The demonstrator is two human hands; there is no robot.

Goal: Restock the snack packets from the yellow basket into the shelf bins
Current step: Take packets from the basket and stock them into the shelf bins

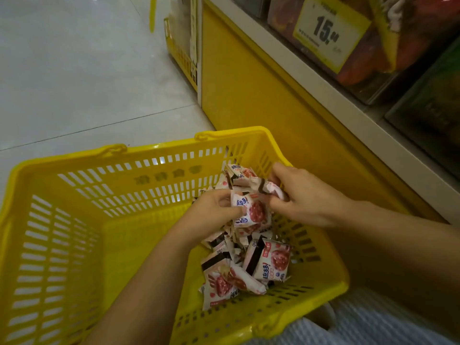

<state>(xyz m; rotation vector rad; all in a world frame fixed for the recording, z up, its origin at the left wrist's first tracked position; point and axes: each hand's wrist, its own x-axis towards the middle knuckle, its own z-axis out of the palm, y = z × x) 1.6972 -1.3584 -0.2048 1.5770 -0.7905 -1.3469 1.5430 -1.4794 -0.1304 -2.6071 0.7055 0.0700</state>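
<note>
Both bare forearms reach forward and down. The left arm [149, 282] rises from the bottom edge, and the right arm [398, 232] comes in from the right. The left hand [214, 210] curls its fingers [219, 195] round a snack packet [251, 212]. The right hand [306, 195], just beside it, pinches a second packet [273, 189].

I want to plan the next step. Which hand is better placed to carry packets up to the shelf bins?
Right, I would say. The right hand grips packets and lies on the basket side nearest the bins. The left hand also holds a packet, but farther from them.
</note>
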